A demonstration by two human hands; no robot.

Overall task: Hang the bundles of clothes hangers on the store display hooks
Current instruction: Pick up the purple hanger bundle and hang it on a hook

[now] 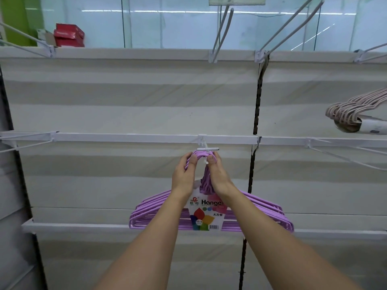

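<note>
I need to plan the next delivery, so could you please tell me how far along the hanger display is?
Done: one beige hanger bundle already hangs at the right. In hand: the left hand and right hand hold the hook ends of the purple hanger bundle at the middle rail's display hook; whether it is seated is unclear. Left: the top-rail hooks are bare.

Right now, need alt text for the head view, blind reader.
Two hands, left hand and right hand, grip the hook tops of a purple hanger bundle at a white display hook on the middle rail. A beige hanger bundle hangs at far right; red boxes sit up top.
</note>
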